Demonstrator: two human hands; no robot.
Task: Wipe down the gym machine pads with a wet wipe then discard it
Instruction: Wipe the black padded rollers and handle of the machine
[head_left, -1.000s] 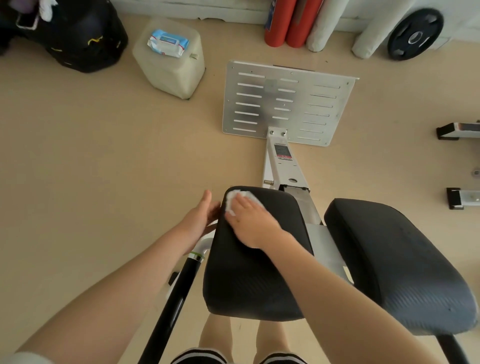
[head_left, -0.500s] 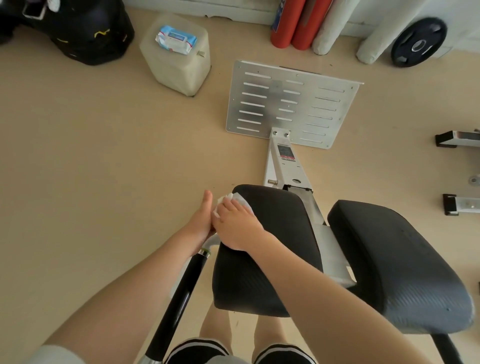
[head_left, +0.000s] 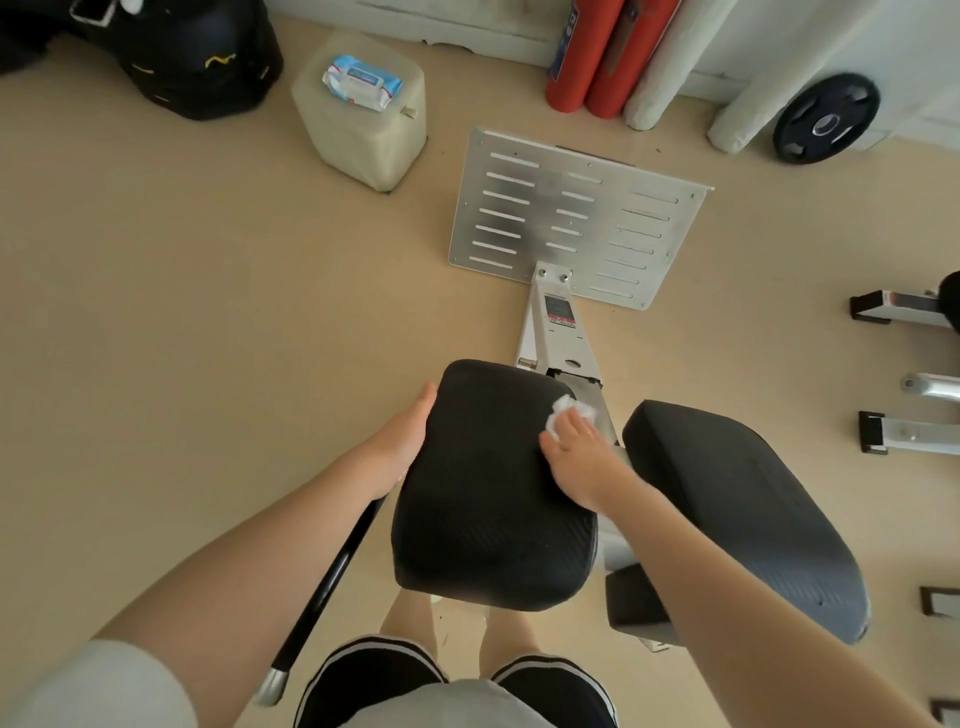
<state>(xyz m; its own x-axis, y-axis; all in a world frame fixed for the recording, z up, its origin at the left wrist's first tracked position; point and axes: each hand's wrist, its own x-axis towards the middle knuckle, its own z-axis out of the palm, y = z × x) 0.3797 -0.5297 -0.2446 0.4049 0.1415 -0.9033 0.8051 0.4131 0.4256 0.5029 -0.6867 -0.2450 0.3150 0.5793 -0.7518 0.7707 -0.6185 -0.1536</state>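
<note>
Head: wipe (head_left: 571, 410) beneath right-hand (head_left: 579, 460) grip, on pad (head_left: 483, 483).

Two pads sat side by side on the machine's frame, the left pad (head_left: 493, 483) nearest the person and the right pad (head_left: 743, 514) just beyond a gap. The left hand (head_left: 402, 441) rested against the left pad's left edge; the right hand (head_left: 576, 457) lay on its far right corner, over the wet wipe (head_left: 569, 408). Ahead lay the footplate (head_left: 576, 218). A wipes packet (head_left: 362, 82) lay on a jug (head_left: 363, 135) (further left, near the wall).
</note>
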